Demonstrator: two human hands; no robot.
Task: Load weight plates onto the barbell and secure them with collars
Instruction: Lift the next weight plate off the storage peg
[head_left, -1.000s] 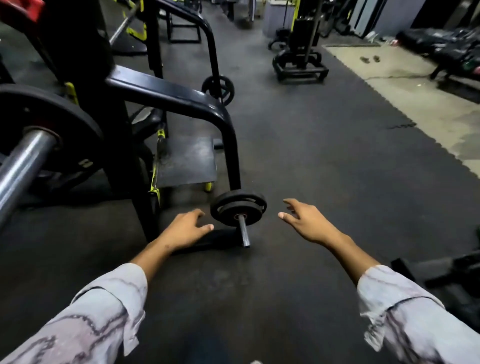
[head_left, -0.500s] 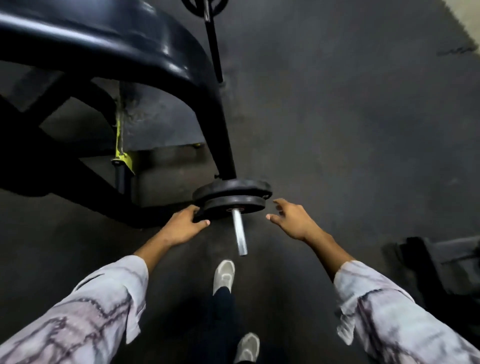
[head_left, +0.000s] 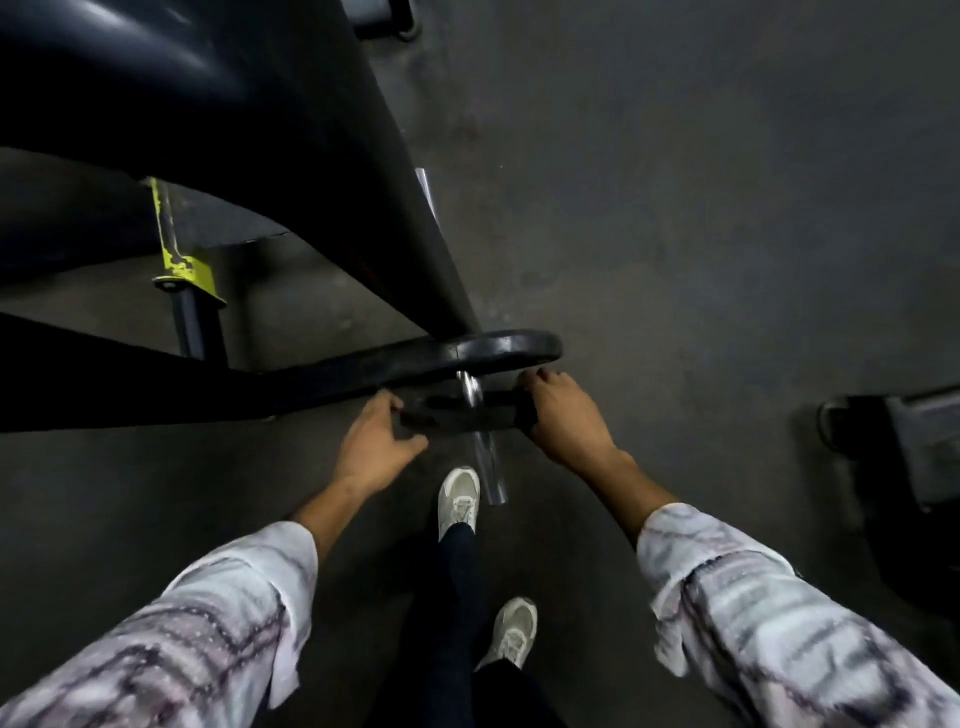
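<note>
Head view looks straight down past both arms at a chrome peg that juts out from the foot of a black machine frame. Two black weight plates sit on this peg. The larger plate is hard against the frame's base, seen edge-on. The smaller plate is nearer the peg's free end, apart from the larger one, with bare chrome showing between them.

Both hands are on the smaller plate. The left hand has its fingers curled onto the plate's left edge, thumb spread out beneath toward the peg. The right hand wraps over the plate's right edge, fingers bent down around the rim, knuckles up. Each hand is closed partway on the plate, neither flat nor fisted.

Pale patterned sleeves cover both forearms down to the wrists. Below the peg's free end stand two light shoes on dark rubber floor, one ahead of the other. A yellow bracket shows on the frame at the left. Dark equipment sits at the floor's right edge, blurred and hard to identify.
</note>
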